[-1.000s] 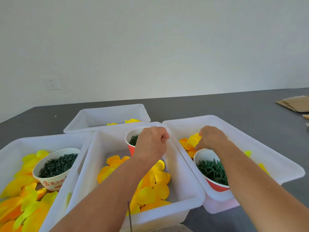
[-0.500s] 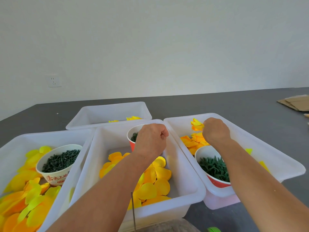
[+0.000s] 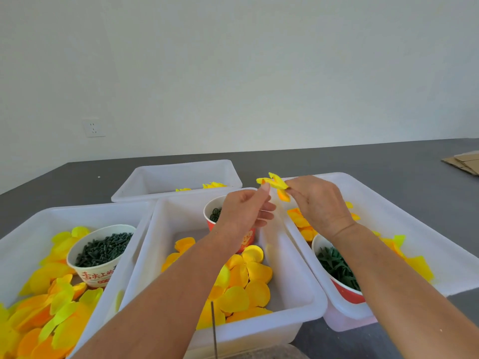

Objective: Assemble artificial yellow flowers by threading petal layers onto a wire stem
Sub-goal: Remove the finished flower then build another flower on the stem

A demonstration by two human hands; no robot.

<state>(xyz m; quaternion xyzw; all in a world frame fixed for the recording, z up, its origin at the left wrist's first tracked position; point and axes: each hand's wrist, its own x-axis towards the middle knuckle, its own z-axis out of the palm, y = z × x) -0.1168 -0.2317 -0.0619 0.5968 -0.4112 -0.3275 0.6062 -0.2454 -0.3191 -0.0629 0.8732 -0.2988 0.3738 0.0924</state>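
My right hand pinches a yellow petal layer and holds it up above the gap between the middle bin and the right bin. My left hand meets it from the left. Its thumb and forefinger pinch the layer's left edge, and the other fingers hang loose. A thin dark wire stem stands upright at the near edge, in front of the middle bin. Its lower end is out of view, and neither hand touches it.
Loose yellow and orange petals lie in the middle bin around a red cup of dark green rings. The left bin holds petals and a white bowl of dark green pieces. A red cup of green calyxes sits in the right bin. A far bin and some cardboard lie beyond.
My right hand lifted a petal layer out of the right bin and carried it up and to the left. My left hand uncurled from a fist and took the layer's edge.
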